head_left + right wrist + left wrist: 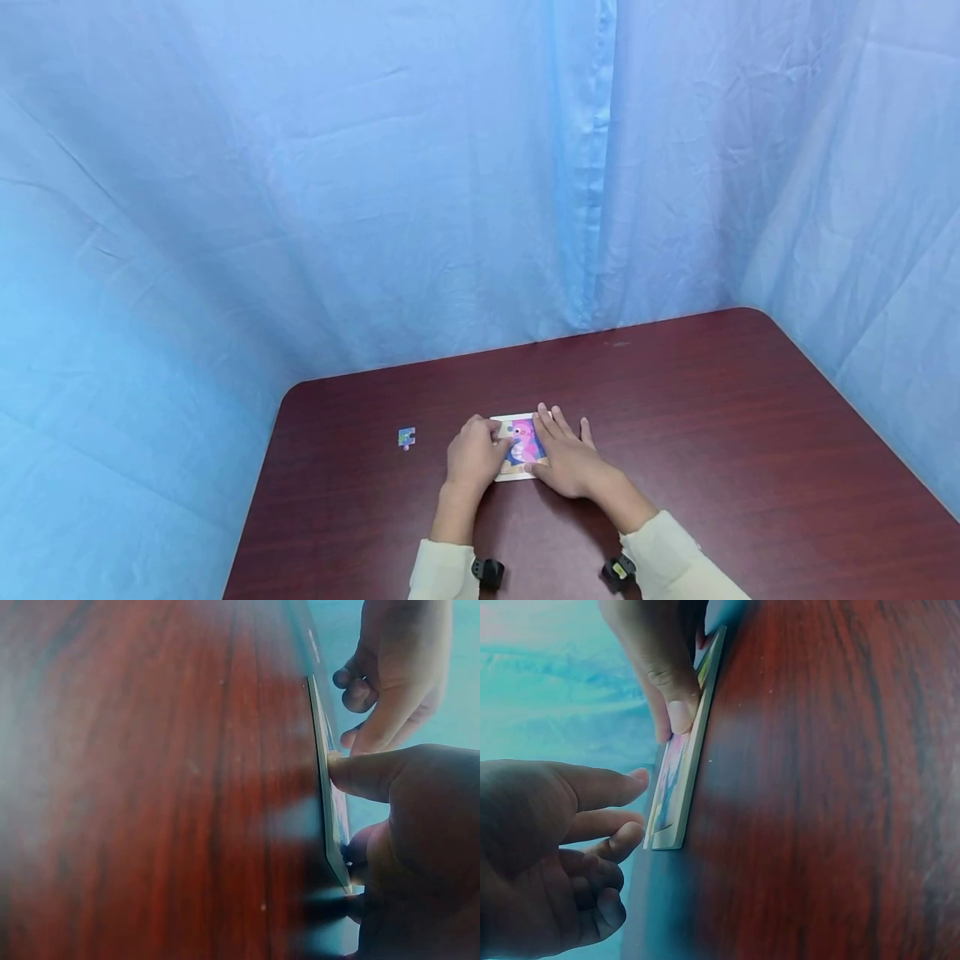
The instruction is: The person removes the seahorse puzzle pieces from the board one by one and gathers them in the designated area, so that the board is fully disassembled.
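Presses the right hand [566, 462], fingers straight and spread wide, across the right side of a white-rimmed jigsaw board [513, 477] lying flat on the dark red table [750, 433]; bends the left hand [472, 454] loosely at its left side, thumb and forefinger apart; cannot tell what lies beneath those fingertips. Has a loose jigsaw piece [407, 437] left of both hands, blue curtains [420, 183] behind

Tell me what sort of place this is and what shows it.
Probably a screened-off indoor spot set up for recording tabletop work: blue cloth hangs around a bare-topped, dark reddish table, and a small black device, perhaps a camera, sits by each cuff.
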Action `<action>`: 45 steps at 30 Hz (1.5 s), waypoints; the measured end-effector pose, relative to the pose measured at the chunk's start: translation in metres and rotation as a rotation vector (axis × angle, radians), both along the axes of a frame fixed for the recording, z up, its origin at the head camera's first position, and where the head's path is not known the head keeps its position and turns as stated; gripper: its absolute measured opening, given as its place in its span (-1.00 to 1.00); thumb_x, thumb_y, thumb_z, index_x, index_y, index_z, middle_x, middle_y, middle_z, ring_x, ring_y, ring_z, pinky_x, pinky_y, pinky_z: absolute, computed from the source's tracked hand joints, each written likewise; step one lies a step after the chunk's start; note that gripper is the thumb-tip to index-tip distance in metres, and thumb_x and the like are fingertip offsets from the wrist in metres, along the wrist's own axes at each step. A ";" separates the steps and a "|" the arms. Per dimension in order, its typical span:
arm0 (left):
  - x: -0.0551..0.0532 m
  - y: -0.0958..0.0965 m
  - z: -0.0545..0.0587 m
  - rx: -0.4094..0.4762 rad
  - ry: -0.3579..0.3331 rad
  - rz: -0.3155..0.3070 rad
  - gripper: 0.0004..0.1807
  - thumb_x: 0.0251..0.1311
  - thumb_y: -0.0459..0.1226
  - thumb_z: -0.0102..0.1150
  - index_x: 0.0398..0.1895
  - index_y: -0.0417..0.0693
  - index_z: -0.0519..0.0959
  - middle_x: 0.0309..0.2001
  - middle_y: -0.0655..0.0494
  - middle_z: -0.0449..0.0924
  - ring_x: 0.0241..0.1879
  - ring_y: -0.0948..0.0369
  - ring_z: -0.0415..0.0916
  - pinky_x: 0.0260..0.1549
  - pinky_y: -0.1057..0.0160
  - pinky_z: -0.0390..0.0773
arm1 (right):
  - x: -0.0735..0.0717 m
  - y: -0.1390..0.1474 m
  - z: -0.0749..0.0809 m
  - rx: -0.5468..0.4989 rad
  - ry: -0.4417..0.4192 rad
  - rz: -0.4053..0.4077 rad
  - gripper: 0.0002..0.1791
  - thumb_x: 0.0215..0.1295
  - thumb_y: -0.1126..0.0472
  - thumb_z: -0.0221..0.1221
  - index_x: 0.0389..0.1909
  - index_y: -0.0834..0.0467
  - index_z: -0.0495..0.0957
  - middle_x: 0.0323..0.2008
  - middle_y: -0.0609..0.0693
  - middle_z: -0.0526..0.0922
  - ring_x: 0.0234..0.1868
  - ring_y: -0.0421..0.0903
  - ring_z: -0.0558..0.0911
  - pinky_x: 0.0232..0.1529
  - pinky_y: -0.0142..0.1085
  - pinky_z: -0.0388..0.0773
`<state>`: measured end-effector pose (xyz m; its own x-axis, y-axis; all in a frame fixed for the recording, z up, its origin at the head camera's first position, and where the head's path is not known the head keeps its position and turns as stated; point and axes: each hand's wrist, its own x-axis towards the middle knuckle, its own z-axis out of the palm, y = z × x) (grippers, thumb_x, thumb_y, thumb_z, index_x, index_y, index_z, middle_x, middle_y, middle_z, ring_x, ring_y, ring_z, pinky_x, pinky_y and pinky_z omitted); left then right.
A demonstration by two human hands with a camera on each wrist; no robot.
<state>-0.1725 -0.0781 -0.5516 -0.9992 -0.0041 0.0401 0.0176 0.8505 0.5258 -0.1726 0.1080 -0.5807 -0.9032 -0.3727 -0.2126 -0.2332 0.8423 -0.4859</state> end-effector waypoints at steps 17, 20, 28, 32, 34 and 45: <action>-0.005 0.010 -0.009 -0.015 0.082 -0.005 -0.78 0.18 -0.17 0.52 -0.13 -0.01 0.85 -0.16 0.04 0.83 -0.19 0.04 0.79 -0.25 0.01 0.71 | 0.003 0.000 0.016 0.022 -0.001 0.012 -0.08 0.52 -0.07 0.17 0.68 0.25 0.01 0.73 0.15 -0.08 0.75 0.22 -0.12 0.59 0.45 -0.30; -0.006 0.012 -0.008 -0.012 0.088 0.010 -0.82 0.15 -0.18 0.54 -0.20 0.00 0.86 -0.22 0.07 0.84 -0.24 0.06 0.79 -0.30 0.02 0.70 | 0.005 0.000 0.018 0.034 0.000 0.010 -0.09 0.53 -0.08 0.17 0.68 0.23 0.02 0.74 0.14 -0.07 0.75 0.21 -0.11 0.59 0.45 -0.28; -0.009 0.017 -0.006 -0.045 0.066 0.060 -0.84 0.12 -0.18 0.54 -0.28 -0.02 0.81 -0.35 0.10 0.78 -0.33 0.10 0.75 -0.36 0.06 0.66 | 0.006 -0.001 0.022 0.027 -0.006 0.006 -0.09 0.53 -0.09 0.18 0.68 0.22 0.03 0.73 0.16 -0.06 0.75 0.22 -0.09 0.60 0.44 -0.28; -0.010 0.017 -0.007 -0.043 0.056 0.069 -0.83 0.12 -0.19 0.54 -0.27 -0.03 0.79 -0.39 0.13 0.72 -0.35 0.13 0.72 -0.35 0.07 0.65 | 0.004 0.000 0.018 0.013 -0.020 0.004 -0.07 0.52 -0.09 0.18 0.69 0.22 -0.01 0.74 0.16 -0.09 0.75 0.21 -0.13 0.60 0.44 -0.33; -0.010 0.018 -0.007 -0.040 0.051 0.073 -0.83 0.12 -0.20 0.54 -0.27 -0.04 0.77 -0.40 0.14 0.69 -0.36 0.15 0.70 -0.34 0.07 0.65 | 0.002 0.000 0.015 0.011 -0.031 0.002 -0.05 0.52 -0.10 0.17 0.70 0.19 -0.04 0.74 0.13 -0.13 0.76 0.20 -0.17 0.60 0.43 -0.36; -0.012 0.017 -0.007 -0.023 0.049 0.084 -0.83 0.10 -0.22 0.55 -0.30 -0.02 0.73 -0.38 0.16 0.66 -0.36 0.19 0.67 -0.33 0.07 0.64 | 0.004 0.001 0.021 0.008 -0.017 0.014 -0.07 0.51 -0.09 0.19 0.68 0.25 0.02 0.73 0.19 -0.08 0.75 0.25 -0.12 0.59 0.46 -0.32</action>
